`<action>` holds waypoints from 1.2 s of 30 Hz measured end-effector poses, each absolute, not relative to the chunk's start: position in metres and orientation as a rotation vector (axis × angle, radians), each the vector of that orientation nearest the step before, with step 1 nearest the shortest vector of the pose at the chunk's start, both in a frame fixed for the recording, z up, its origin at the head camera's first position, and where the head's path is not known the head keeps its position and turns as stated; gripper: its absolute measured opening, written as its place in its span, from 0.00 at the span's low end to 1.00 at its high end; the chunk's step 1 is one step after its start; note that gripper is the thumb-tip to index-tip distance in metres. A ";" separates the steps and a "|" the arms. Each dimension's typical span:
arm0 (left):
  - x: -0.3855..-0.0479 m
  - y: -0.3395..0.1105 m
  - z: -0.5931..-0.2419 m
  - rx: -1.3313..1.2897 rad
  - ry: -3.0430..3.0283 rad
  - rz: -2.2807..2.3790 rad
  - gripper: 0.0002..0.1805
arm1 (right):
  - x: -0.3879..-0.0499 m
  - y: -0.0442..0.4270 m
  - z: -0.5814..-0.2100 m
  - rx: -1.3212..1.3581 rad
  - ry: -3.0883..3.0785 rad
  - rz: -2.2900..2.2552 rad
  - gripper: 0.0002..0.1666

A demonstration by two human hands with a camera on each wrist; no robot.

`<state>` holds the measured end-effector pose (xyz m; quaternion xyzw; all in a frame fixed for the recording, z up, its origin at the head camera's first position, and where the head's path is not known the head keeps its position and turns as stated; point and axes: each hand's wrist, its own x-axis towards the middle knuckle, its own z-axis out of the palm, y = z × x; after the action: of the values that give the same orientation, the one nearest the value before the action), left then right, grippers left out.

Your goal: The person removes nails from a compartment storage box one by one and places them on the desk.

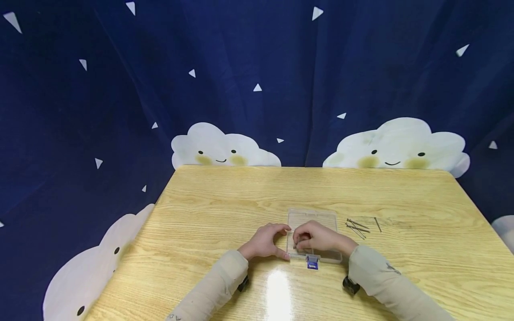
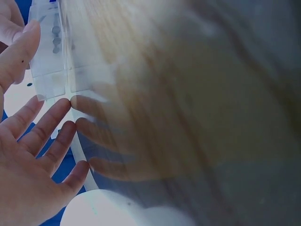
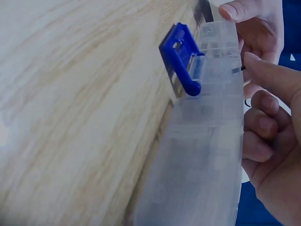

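Observation:
A clear plastic box (image 1: 329, 255) with inner dividers lies on the wooden table, its blue latch (image 1: 312, 262) folded out at the front. Against the box's left side rests my left hand (image 1: 266, 240), thumb near the front corner. Its spread, mostly straight fingers (image 2: 49, 125) show in the left wrist view. Over the box's left compartments, my right hand (image 1: 315, 236) pinches a small dark metal piece (image 3: 238, 69) between thumb and fingers. Mostly covered by that hand, the piece does not show its kind. Small round grey items (image 2: 56, 37) appear through the box wall.
Several thin nail-like metal pieces (image 1: 357, 228) lie in a loose group right of the box. A single one (image 1: 378, 225) lies apart, farther right. A dark blue curtain (image 1: 257, 53) with white clouds hangs behind the table (image 1: 225, 196).

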<state>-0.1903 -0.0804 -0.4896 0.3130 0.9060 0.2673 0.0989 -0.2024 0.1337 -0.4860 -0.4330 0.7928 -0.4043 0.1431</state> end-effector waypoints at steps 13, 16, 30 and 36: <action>-0.191 -0.079 -0.491 0.918 2.668 0.814 0.40 | -0.200 0.140 -0.480 -1.120 2.308 -1.315 0.02; -0.191 -0.079 -0.491 0.922 2.674 0.810 0.40 | -0.195 0.139 -0.469 -1.088 2.319 -1.332 0.02; -0.191 -0.081 -0.491 0.919 2.677 0.803 0.40 | -0.190 0.149 -0.454 -0.978 2.312 -1.471 0.02; -0.190 -0.080 -0.490 0.918 2.686 0.806 0.40 | -0.190 0.157 -0.455 -0.928 2.316 -1.514 0.03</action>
<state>-0.1898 -0.0804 -0.4904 0.3097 0.9062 0.2718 0.0954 -0.1901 0.1570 -0.4554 -0.3160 0.7886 -0.5156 0.1113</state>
